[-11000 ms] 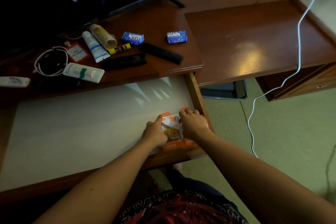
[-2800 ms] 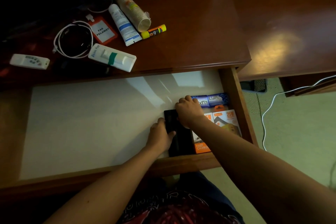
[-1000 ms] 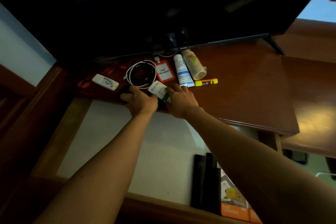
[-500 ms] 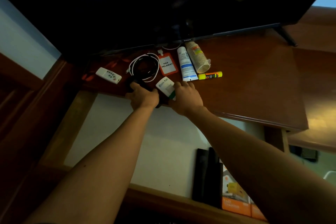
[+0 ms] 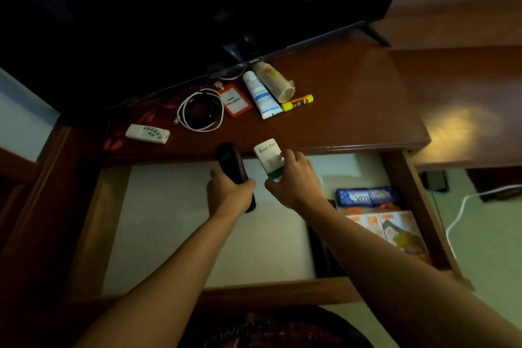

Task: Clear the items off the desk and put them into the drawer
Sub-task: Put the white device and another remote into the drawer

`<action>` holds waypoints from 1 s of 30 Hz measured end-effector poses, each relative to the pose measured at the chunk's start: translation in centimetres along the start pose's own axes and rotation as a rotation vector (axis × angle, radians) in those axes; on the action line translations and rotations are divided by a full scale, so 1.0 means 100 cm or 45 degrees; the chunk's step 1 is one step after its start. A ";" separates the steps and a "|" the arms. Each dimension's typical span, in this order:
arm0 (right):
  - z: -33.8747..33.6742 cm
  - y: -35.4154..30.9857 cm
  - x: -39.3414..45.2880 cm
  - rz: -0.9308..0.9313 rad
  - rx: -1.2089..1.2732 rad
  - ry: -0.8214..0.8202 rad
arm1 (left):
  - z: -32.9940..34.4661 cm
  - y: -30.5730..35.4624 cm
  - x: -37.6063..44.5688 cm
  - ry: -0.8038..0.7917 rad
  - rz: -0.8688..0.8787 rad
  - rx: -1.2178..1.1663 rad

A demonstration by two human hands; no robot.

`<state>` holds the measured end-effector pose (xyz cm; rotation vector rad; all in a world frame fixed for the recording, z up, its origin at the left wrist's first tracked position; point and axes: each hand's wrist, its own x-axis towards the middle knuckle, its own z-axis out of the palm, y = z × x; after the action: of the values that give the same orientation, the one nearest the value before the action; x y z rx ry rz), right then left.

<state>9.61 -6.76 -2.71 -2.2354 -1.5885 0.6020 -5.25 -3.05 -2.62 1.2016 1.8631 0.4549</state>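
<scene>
My left hand grips a black remote and holds it upright over the open drawer. My right hand holds a white remote with a green band, lifted just off the desk's front edge. On the desk lie a small white remote, a coiled white cable, an orange badge holder, a white tube, a stack of paper cups and a yellow glue stick. In the drawer's right end sit blue soap boxes, orange charger boxes and black remotes.
A dark television hangs low over the back of the desk. A lower wooden table adjoins on the right. A white cord trails over the pale green floor beside the drawer.
Both hands have lifted their remotes off the desk and drawn them back over the drawer. The view has tilted down, so more of the drawer's right end shows.
</scene>
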 end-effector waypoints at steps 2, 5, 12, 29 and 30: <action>0.009 0.006 -0.020 0.082 0.011 -0.003 | 0.005 -0.020 -0.005 -0.061 0.053 0.131; 0.029 0.017 -0.050 0.216 -0.021 -0.087 | 0.013 -0.049 -0.011 -0.150 0.096 0.331; 0.073 0.027 -0.095 0.452 -0.119 -0.294 | 0.030 -0.096 -0.021 -0.410 0.164 0.600; 0.089 0.043 -0.105 0.478 -0.389 -0.381 | 0.053 -0.127 -0.033 -0.525 0.207 0.638; 0.087 0.045 -0.101 0.442 -0.393 -0.361 | 0.053 -0.126 -0.031 -0.518 0.190 0.621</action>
<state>5.81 -17.53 -10.92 -2.7957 -1.5118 0.8482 -7.44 -12.45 -12.80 1.6218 1.5749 -0.1773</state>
